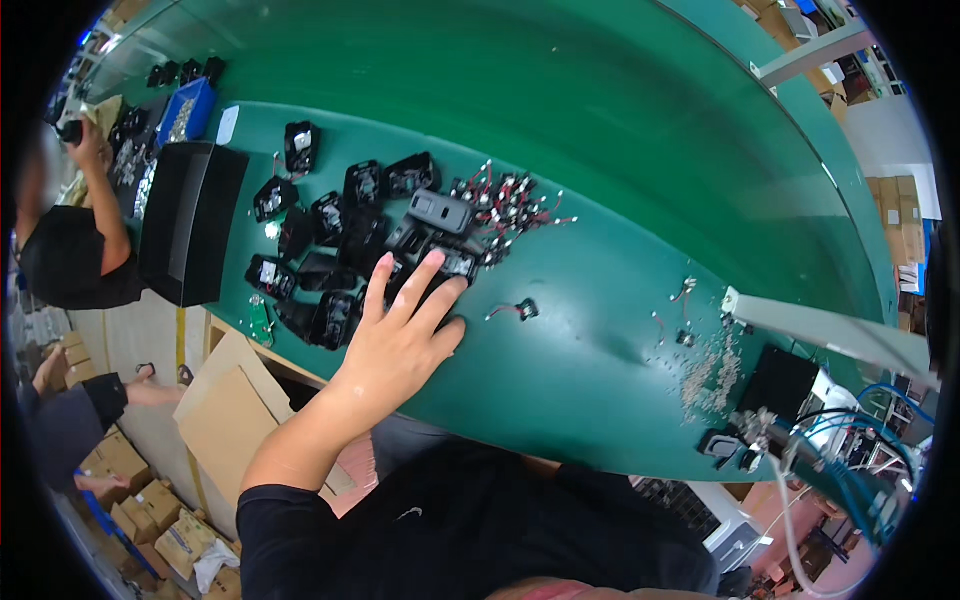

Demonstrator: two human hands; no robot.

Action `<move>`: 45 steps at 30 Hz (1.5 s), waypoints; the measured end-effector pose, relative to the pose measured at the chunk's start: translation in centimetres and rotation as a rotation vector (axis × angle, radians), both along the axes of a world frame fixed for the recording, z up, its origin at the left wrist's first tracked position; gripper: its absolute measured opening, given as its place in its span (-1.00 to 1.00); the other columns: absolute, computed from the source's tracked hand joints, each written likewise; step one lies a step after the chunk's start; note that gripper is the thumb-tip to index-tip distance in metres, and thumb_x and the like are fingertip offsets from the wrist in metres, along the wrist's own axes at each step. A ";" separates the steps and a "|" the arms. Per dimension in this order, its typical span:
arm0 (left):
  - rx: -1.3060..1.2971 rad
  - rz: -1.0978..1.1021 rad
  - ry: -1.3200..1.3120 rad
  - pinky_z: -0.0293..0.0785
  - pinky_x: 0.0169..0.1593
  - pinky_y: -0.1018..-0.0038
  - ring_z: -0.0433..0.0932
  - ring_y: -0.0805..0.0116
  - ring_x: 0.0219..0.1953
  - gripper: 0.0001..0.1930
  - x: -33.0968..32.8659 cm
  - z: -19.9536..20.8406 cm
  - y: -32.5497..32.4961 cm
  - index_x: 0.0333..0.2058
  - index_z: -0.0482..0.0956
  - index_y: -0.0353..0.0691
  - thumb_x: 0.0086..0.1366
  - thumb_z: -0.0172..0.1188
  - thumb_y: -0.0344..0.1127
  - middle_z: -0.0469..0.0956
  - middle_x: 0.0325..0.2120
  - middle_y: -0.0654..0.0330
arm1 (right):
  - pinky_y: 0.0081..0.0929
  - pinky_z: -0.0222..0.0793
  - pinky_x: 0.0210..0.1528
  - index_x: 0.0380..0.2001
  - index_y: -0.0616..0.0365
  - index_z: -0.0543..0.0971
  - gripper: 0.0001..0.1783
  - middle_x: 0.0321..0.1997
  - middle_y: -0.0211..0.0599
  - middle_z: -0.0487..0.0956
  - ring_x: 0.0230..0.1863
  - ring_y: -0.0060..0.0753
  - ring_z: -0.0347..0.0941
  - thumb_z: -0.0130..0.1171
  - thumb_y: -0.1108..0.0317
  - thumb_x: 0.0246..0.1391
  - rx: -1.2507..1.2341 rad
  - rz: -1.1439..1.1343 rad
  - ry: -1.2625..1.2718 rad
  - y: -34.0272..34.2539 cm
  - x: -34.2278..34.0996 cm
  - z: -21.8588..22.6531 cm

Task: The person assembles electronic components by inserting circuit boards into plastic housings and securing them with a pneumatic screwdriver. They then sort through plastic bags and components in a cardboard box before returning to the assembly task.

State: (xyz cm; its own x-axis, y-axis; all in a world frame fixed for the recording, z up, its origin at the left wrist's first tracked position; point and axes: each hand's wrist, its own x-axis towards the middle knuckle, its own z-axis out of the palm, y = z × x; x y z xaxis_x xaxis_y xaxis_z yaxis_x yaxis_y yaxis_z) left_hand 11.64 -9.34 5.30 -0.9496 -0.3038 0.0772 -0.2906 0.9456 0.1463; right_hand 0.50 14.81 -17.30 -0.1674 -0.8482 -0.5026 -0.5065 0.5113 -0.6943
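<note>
My left hand (395, 350) reaches over a group of black plastic housings (360, 240) on the green table. Its fingers are stretched out and spread, with the tips at the near side of the pile by one housing (457, 263); whether they touch it I cannot tell. A grey-black rectangular casing (441, 211) lies on top, just beyond the fingertips. Right of the pile is a heap of small parts with red and black wires (510, 205). A single wired part (526, 309) lies apart, to the right of my hand. My right hand is out of view.
A black open bin (195, 225) and a blue tray (187, 112) stand at the left, near another person's arm (105, 205). Scattered small metal pieces (712, 375) lie at the right, beside a black device (775, 385) with hoses. A grey post (830, 335) crosses there.
</note>
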 end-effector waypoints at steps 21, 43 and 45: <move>2.436 0.348 0.894 0.55 -0.27 0.34 0.58 0.23 -0.21 -0.50 7.7 -3.7 8.2 0.25 0.33 -0.16 0.54 -0.08 0.05 0.54 -0.02 0.11 | -0.37 0.53 -0.20 -0.19 0.21 0.65 -0.79 -0.19 -0.14 0.64 -0.29 -0.22 0.61 0.29 0.35 0.14 -0.461 -0.048 0.073 1.1 0.6 22.2; 2.093 0.036 0.788 0.60 -0.21 0.40 0.56 0.30 -0.15 -0.51 6.2 -3.9 9.9 0.23 0.29 -0.17 0.45 0.17 -0.13 0.48 0.09 0.03 | -0.42 0.58 -0.17 -0.40 0.28 0.71 -0.87 -0.30 -0.25 0.67 -0.24 -0.41 0.64 0.42 0.60 -0.09 -0.809 -0.490 -0.227 -1.7 -3.6 21.6; 2.137 0.032 0.696 0.59 -0.21 0.42 0.56 0.33 -0.16 -0.56 4.7 -4.0 9.5 0.21 0.33 -0.17 0.48 0.14 -0.14 0.50 0.04 0.07 | -0.42 0.58 -0.10 -0.39 0.27 0.72 -0.83 -0.19 -0.18 0.67 -0.14 -0.39 0.61 0.44 0.64 -0.13 -0.859 -0.286 -0.072 0.6 -2.5 23.9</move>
